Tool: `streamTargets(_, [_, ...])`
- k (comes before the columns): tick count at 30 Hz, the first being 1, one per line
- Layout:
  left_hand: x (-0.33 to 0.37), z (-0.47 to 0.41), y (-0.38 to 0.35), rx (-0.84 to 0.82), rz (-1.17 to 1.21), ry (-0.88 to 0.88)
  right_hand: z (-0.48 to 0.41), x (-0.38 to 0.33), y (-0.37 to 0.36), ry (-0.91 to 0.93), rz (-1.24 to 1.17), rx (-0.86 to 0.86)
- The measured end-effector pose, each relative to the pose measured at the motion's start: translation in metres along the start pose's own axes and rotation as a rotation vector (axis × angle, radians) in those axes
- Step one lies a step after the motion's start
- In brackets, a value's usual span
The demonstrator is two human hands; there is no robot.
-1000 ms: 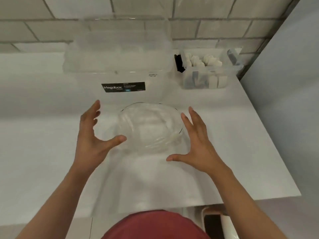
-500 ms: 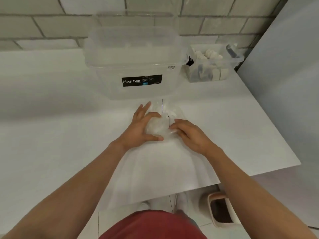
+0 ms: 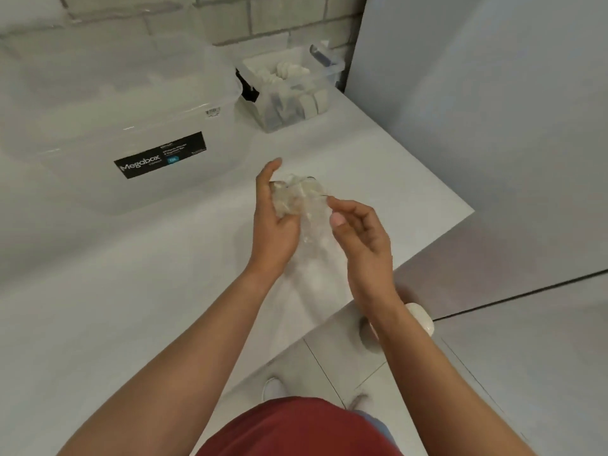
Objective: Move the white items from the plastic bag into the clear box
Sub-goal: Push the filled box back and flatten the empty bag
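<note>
A clear plastic bag [image 3: 311, 258] hangs from my hands over the white table [image 3: 131, 274], its top bunched up and its lower part draped toward the table's edge. My left hand [image 3: 274, 222] grips the bunched top of the bag. My right hand [image 3: 358, 232] pinches the bag's edge between thumb and fingers. What the bag holds cannot be made out. A large clear box [image 3: 108, 103] with a black "Megabox" label stands at the back left. A smaller clear box [image 3: 292, 90] with several white items stands at the back right.
A grey panel [image 3: 477, 143] rises right of the table. The table's right edge runs diagonally beside my right arm. Below it on the tiled floor are a small bin [image 3: 418, 320] and my shoes.
Both hands have closed on the flat bag, gathered its top and lifted it off the table. The view has swung to the right, so the boxes sit further left.
</note>
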State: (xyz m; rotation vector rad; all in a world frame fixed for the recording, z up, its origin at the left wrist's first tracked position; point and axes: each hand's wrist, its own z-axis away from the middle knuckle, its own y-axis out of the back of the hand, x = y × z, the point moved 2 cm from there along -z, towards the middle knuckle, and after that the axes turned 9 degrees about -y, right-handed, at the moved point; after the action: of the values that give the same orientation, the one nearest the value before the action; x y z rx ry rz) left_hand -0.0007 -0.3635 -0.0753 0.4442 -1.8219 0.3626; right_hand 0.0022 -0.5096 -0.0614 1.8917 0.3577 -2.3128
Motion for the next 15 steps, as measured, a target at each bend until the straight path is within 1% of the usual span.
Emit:
streamTargets(1, [0.001, 0.001, -0.015, -0.044, 0.016, 0.011, 0.013, 0.004, 0.014, 0.057, 0.132, -0.048])
streamTargets(2, [0.004, 0.006, -0.033, -0.096, 0.036, 0.023, 0.023, 0.009, 0.028, 0.092, 0.214, -0.086])
streamTargets(3, [0.007, 0.016, -0.052, -0.154, 0.054, 0.036, 0.03, 0.015, 0.044, 0.117, 0.273, -0.09])
streamTargets(5, [0.009, 0.045, -0.094, -0.281, 0.105, 0.062, 0.037, 0.025, 0.077, 0.18, 0.382, -0.033])
streamTargets(7, [0.005, 0.073, -0.135, -0.406, 0.128, 0.125, 0.043, 0.035, 0.112, 0.227, 0.489, 0.052])
streamTargets(8, [0.002, 0.086, -0.153, -0.468, 0.126, 0.164, 0.048, 0.042, 0.13, 0.223, 0.524, 0.099])
streamTargets(11, [-0.009, 0.118, -0.202, -0.674, 0.138, 0.313, 0.064, 0.07, 0.185, 0.193, 0.576, 0.314])
streamTargets(13, [-0.021, 0.139, -0.23, -0.804, 0.087, 0.382, 0.07, 0.095, 0.223, 0.154, 0.601, 0.496])
streamTargets(15, [-0.046, 0.155, -0.255, -0.893, 0.02, 0.444, 0.069, 0.129, 0.256, 0.089, 0.573, 0.603])
